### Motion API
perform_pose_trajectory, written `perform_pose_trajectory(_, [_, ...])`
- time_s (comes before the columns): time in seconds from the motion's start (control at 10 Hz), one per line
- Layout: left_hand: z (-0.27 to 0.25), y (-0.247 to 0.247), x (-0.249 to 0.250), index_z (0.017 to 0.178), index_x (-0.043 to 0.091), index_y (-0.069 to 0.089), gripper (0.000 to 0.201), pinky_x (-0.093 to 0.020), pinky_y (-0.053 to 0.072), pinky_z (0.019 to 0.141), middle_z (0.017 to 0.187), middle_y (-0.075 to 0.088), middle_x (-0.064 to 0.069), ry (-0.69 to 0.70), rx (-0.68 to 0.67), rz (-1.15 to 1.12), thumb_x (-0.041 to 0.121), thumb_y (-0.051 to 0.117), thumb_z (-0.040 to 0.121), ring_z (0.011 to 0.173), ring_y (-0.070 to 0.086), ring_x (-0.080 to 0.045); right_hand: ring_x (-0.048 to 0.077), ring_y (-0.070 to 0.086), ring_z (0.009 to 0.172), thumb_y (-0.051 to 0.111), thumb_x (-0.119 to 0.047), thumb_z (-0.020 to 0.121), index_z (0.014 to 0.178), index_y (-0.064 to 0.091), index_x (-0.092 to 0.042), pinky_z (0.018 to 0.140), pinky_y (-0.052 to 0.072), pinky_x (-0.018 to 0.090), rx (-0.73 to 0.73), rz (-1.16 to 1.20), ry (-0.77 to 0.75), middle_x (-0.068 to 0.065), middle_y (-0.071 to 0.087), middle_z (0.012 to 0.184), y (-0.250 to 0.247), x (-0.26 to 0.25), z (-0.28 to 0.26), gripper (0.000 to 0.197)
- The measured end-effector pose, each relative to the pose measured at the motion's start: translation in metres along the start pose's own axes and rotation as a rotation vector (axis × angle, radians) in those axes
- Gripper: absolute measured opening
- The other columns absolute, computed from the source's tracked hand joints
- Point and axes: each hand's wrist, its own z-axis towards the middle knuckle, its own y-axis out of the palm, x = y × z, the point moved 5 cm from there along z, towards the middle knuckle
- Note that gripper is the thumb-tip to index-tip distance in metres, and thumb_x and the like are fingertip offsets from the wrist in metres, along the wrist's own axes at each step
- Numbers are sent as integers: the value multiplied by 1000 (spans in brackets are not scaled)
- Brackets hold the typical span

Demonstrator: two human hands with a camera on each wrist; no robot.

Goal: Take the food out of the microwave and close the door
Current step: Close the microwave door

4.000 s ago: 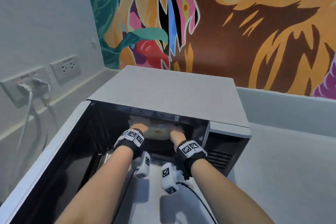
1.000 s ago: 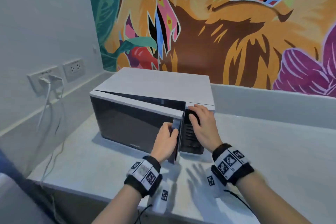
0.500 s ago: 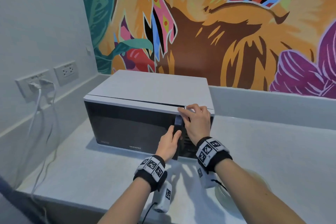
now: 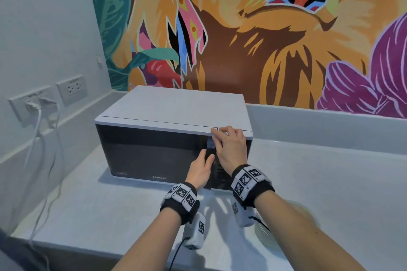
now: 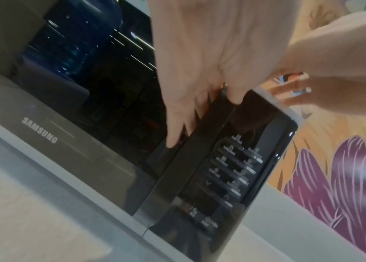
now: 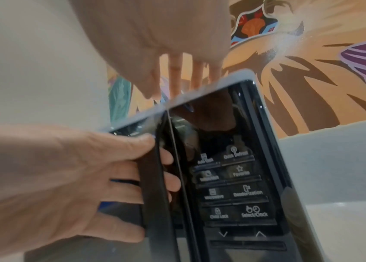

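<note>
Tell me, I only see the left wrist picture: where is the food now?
Observer: The head view shows a pale round dish on the counter, partly under the right forearm; its contents are hidden.
Operator: Is the left hand gripping the handle?
Observer: Yes; the right wrist view shows the left hand's fingertips curled round the door handle.
Operator: Can you read any buttons?
Observer: On the control panel, the right wrist view reads Quick Defrost and Child Lock.

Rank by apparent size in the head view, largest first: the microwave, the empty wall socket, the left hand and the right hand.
1. microwave
2. right hand and left hand: similar in apparent size, left unranked
3. empty wall socket, smallest, though farther from the camera
</note>
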Motion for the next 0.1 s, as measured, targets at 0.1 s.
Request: perform_pose_trajectory(0.1, [-10, -2, -15, 143, 14, 31, 51, -31, 38, 105, 142, 51, -9, 40, 29, 63, 30, 44, 97, 129, 50, -23, 17, 45, 119, 38, -33, 93, 134, 45, -30, 111, 30, 36, 5, 201, -91, -1, 56, 126, -10, 1, -42, 42])
